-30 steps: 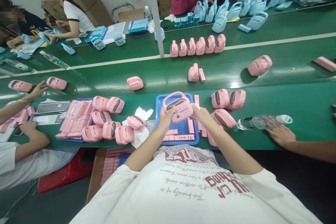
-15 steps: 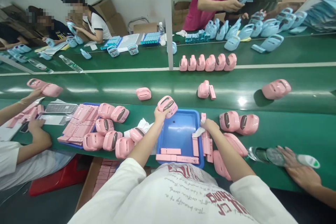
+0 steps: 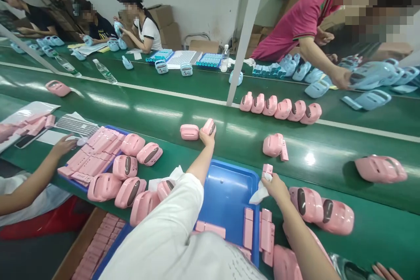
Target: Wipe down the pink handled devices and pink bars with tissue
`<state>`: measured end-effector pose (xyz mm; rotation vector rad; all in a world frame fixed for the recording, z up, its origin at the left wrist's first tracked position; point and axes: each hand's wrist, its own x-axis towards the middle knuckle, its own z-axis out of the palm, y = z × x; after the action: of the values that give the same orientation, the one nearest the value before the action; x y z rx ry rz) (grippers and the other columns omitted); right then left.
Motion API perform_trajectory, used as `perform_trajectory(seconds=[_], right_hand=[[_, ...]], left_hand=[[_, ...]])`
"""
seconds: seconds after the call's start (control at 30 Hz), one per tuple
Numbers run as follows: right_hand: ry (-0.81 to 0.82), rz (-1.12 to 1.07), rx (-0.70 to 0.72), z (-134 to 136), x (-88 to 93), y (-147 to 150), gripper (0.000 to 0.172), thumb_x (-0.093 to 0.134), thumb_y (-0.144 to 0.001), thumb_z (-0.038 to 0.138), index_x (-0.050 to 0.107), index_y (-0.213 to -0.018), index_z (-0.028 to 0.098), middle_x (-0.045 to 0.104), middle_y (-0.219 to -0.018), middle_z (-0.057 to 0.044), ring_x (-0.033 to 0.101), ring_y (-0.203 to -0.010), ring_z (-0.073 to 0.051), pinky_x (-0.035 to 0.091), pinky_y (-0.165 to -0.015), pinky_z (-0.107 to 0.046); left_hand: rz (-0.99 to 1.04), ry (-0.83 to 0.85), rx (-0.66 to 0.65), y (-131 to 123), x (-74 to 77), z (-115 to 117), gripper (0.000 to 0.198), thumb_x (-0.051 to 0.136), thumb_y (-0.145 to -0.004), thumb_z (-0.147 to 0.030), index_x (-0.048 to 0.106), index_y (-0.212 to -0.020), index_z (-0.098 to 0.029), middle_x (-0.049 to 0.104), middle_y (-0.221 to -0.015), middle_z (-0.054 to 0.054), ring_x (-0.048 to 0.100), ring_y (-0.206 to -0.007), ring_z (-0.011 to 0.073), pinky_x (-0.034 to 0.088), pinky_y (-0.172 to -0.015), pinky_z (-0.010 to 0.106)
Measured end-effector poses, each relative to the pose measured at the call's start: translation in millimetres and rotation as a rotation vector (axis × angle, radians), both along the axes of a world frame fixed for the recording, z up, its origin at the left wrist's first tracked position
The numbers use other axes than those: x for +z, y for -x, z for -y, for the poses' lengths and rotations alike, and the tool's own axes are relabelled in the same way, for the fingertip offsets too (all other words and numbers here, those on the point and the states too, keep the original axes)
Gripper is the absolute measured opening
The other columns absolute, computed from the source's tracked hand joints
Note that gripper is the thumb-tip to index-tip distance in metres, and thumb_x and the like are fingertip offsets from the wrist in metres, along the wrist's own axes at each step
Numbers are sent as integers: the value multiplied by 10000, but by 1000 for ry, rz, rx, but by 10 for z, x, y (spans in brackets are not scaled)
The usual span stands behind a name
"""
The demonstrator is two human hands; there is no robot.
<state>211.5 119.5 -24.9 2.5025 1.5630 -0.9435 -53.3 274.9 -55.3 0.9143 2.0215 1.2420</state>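
Placement of the pink case (image 3: pixel 209 126) on the green belt (image 3: pixel 157 111) looks like the step in hand. The left hand (image 3: pixel 206 139), at full reach, has its fingers closed round the case from the near side. The case sits just right of a second pink case (image 3: pixel 189 131); whether the two touch I cannot tell. To do this well, I judge, the case should go down flat and square to its neighbour, and the grip should loosen only once it rests steady.

The right hand (image 3: pixel 276 185) hovers at the right rim of the blue tray (image 3: pixel 226 188). Its fingertips pinch a small pink bar (image 3: pixel 267 169), with a white wipe (image 3: pixel 258 194) tucked beneath.

Counted on the belt:
- two cases at the left hand
- six in the far row (image 3: pixel 278 107)
- one paired case (image 3: pixel 273 145) with a loose bar (image 3: pixel 284 151) against it
- one lone case at the right (image 3: pixel 380 169)
- one lone case far left (image 3: pixel 58 88)

The near-left heap (image 3: pixel 131 175) holds about seven cases. Two more (image 3: pixel 323 210) lie just right of the right hand.
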Motion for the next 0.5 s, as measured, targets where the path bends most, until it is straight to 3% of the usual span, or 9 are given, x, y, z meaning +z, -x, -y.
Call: perform_trajectory(seconds=[0.17,0.3,0.4,0.5], right_hand=[[35,-122,45,-573,-66,265,269,557,-901,367,605,-1030,135,653,-981,-79,632,-866,-155,526,-799,-330],[67,-203,74,-1061,-180,668,317,549,-908,396,598,-1073,129,623,-1053,-73,612,-922,-161,528,-823,-365],[18,-260,73,-1369,-207,998,342,543,-909,405,587,-1110,132,609,-1104,-84,602,-977,-181,518,-855,-389],[-50,-340,63,-1583,-159,1242,347,541,-912,395,570,-1151,146,596,-1139,-82,596,-995,-186,520,-857,-397]], left_hand=[[29,96,75,20,-140,153,794,746,-662,-187,342,-1333,-61,416,-1376,285,352,-1375,315,281,-1119,407],[51,188,71,217,-185,381,734,729,-650,-159,404,-1301,-61,481,-1324,273,444,-1310,327,357,-1060,384],[21,247,132,495,-131,489,708,669,-716,-209,359,-1334,-60,461,-1329,282,463,-1287,335,383,-1027,406],[-91,244,170,833,26,461,850,649,-720,-196,191,-1413,-13,278,-1437,339,294,-1395,362,288,-1099,444]])
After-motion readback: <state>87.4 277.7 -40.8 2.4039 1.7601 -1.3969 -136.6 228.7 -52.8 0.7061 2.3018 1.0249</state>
